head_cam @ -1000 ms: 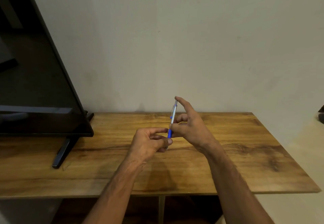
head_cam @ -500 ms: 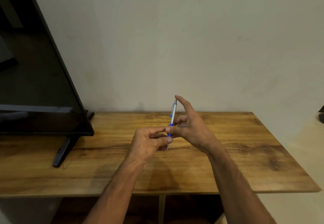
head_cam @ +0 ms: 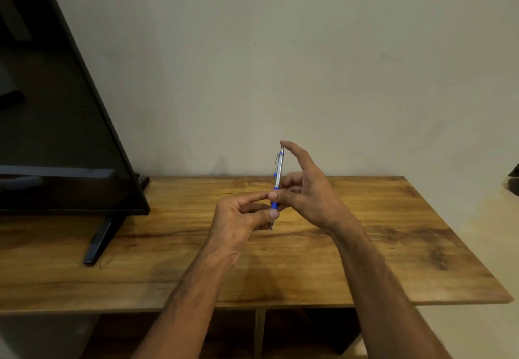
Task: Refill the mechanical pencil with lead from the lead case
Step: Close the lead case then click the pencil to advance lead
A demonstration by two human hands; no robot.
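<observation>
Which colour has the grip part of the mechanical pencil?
Blue, below a silver barrel; the mechanical pencil shows best in the head view.

A wooden table [head_cam: 365, 246] with a warm brown, strongly grained top stands pushed against a plain pale wall [head_cam: 280, 63], which shows faint scuffs and marks. On the table's left end stands a large black flat screen [head_cam: 56, 133], dark and unlit, resting on a black angled foot [head_cam: 98, 243]. Under the table a slim upright support [head_cam: 259, 333] shows amid deep shadow. To the table's right lies pale floor [head_cam: 491, 232], and a dark object [head_cam: 514, 180], cut off by the edge, sits there. The light is soft and even.
</observation>
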